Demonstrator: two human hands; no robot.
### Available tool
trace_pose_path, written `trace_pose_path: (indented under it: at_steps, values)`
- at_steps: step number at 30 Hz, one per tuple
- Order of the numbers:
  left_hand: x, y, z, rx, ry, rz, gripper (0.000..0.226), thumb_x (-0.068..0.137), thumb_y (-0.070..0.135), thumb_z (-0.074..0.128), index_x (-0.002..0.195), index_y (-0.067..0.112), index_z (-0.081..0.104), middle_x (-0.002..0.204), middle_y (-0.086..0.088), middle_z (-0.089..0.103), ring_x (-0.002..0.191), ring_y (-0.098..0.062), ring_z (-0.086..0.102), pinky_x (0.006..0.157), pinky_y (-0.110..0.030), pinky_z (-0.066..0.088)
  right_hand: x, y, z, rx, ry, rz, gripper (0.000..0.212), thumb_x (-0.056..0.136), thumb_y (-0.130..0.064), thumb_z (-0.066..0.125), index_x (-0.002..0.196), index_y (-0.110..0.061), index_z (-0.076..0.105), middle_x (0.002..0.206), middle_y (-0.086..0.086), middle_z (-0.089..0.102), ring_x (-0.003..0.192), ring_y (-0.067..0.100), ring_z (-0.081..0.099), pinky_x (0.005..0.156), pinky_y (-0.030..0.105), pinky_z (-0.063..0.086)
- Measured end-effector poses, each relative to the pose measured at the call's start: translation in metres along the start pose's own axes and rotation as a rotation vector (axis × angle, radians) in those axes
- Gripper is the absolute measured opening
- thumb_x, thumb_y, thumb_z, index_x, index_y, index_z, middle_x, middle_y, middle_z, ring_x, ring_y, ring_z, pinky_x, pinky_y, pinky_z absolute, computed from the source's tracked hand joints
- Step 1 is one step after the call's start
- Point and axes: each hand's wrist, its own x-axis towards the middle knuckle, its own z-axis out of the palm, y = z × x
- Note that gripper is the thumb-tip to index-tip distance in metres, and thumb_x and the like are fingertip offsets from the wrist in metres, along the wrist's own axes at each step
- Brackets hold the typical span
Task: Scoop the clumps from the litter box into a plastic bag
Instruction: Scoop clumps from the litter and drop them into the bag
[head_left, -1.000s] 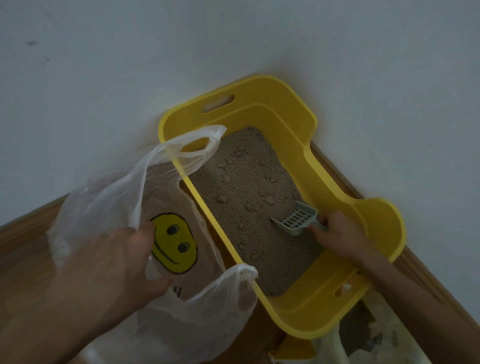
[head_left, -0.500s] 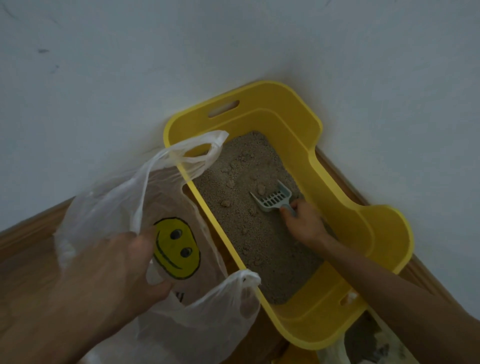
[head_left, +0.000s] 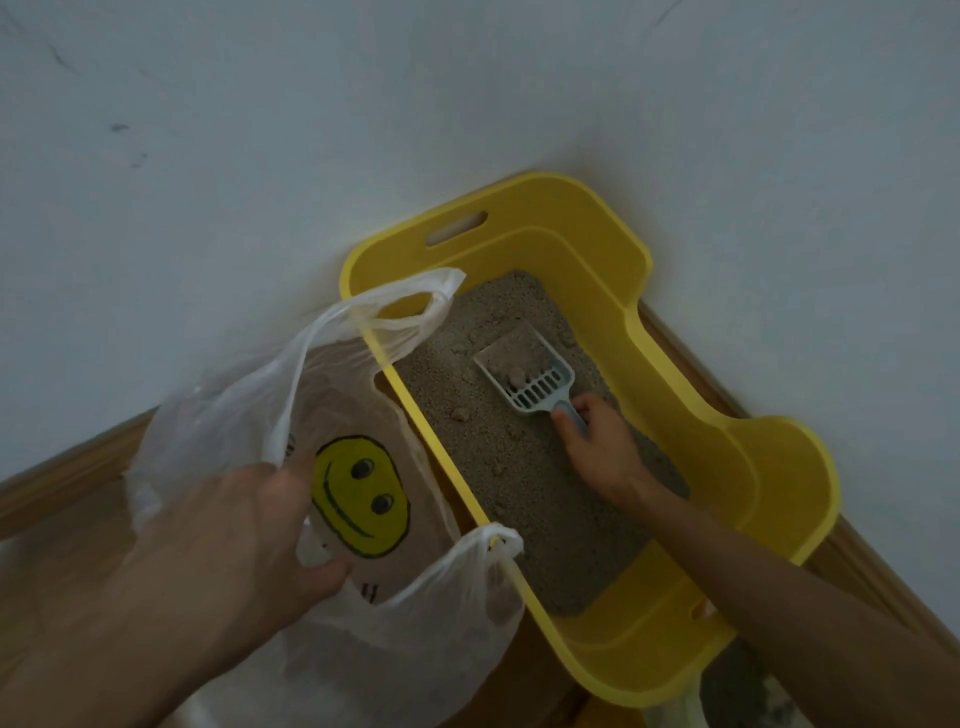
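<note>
Grey litter scoop (head_left: 524, 375) holds clumps (head_left: 515, 375), my right hand (head_left: 597, 449) clamped on its handle — best kept level while crossing to the plastic bag (head_left: 218, 405) my left hand (head_left: 234, 530) pinches open.

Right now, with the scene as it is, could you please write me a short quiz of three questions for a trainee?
1. True or false: the scoop is empty.
2. What does the left hand grip? A. the plastic bag; B. the scoop; C. nothing.
3. Which hand holds the scoop's handle inside the litter box?

Key
1. False: it carries litter and a few clumps.
2. A.
3. The right hand.
</note>
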Motion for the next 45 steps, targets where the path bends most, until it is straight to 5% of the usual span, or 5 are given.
trace_pose_path:
  at_steps: [13,22,30,40,45]
  values:
    - [0.009,-0.011,0.008,0.013,0.193,0.081,0.065,0.044,0.06,0.083,0.095,0.024,0.064,0.054,0.018,0.044,0.055,-0.021,0.06,0.043,-0.018,0.024,-0.012,-0.008,-0.002,0.13,-0.038,-0.048,0.024,0.099,-0.033,0.049,0.098,-0.009,0.053,0.072,0.0,0.052,0.059,0.013,0.044,0.053,0.033,0.038]
    - [0.007,-0.006,0.0,-0.013,0.042,-0.014,0.073,0.061,0.072,0.062,0.119,0.029,0.051,0.084,0.011,0.059,0.087,-0.015,0.062,0.068,-0.033,0.053,-0.023,-0.015,-0.021,0.064,0.004,-0.108,0.022,0.099,-0.031,0.049,0.097,-0.01,0.055,0.076,0.006,0.057,0.055,0.008,0.045,0.046,0.023,0.036]
    - [0.003,-0.003,-0.006,-0.038,0.028,0.009,0.07,0.065,0.07,0.063,0.121,0.031,0.047,0.077,0.013,0.053,0.08,-0.013,0.061,0.064,-0.031,0.052,-0.063,-0.043,-0.051,0.097,0.003,-0.178,0.012,0.096,-0.032,0.053,0.099,-0.022,0.06,0.089,0.003,0.065,0.076,0.027,0.062,0.058,0.047,0.053]
    - [-0.013,-0.003,-0.01,0.09,-0.01,-0.012,0.054,0.068,0.076,0.052,0.102,0.037,0.036,0.08,0.01,0.049,0.074,-0.012,0.051,0.062,-0.028,0.045,-0.104,-0.087,-0.069,-0.114,-0.161,-0.391,0.009,0.09,-0.036,0.058,0.095,-0.032,0.063,0.09,-0.017,0.063,0.074,0.007,0.062,0.059,0.016,0.048]
    - [-0.022,-0.003,-0.016,0.067,-0.009,-0.038,0.051,0.067,0.076,0.054,0.096,0.036,0.04,0.083,0.01,0.052,0.082,-0.014,0.059,0.064,-0.029,0.046,-0.11,-0.12,-0.064,-0.298,-0.239,-0.502,0.016,0.088,-0.045,0.054,0.093,-0.032,0.063,0.07,-0.01,0.062,0.063,0.01,0.058,0.05,0.026,0.046]
